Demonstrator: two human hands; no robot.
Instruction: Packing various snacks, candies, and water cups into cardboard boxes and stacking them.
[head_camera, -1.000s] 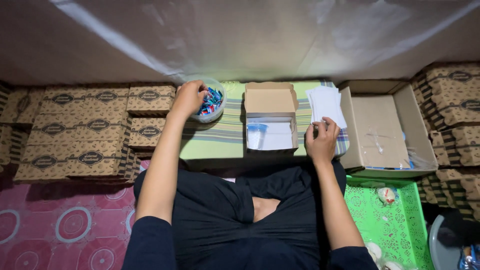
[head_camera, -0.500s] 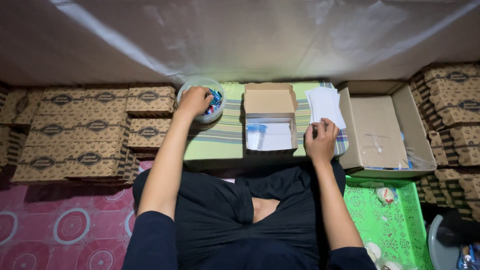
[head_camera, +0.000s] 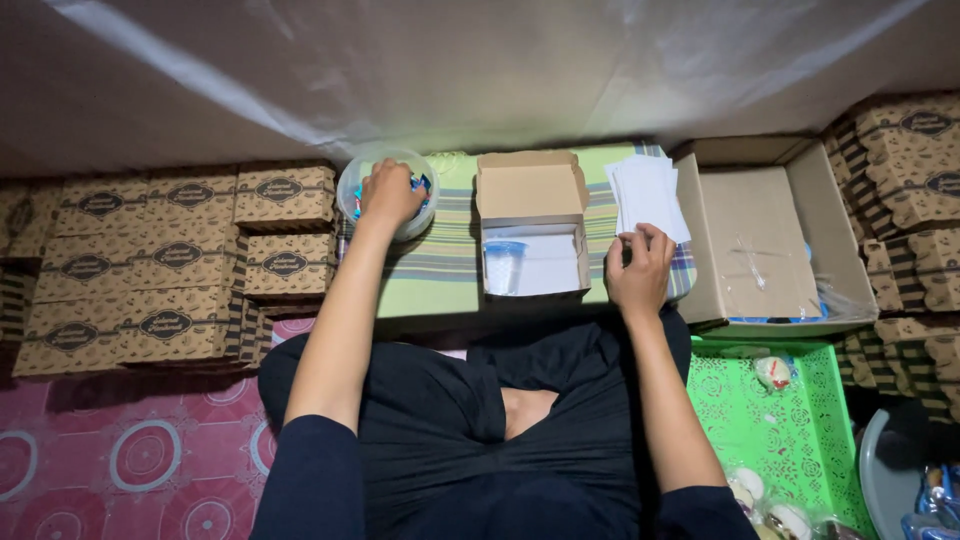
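striped green table (head_camera: 440, 275) | clear bowl (head_camera: 349, 186); open carton (head_camera: 530, 225); white paper stack (head_camera: 648, 193)

Green striped cloth (head_camera: 440, 270); brown patterned boxes (head_camera: 170, 260).

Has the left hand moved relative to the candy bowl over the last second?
Yes. The left hand has gone from the clear candy bowl's left rim further in over its middle, now covering most of the wrapped candies.

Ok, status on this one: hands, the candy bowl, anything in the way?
Left hand inside candy bowl, grip hidden. Right hand at white paper stack. Open small box between them, nothing blocking.
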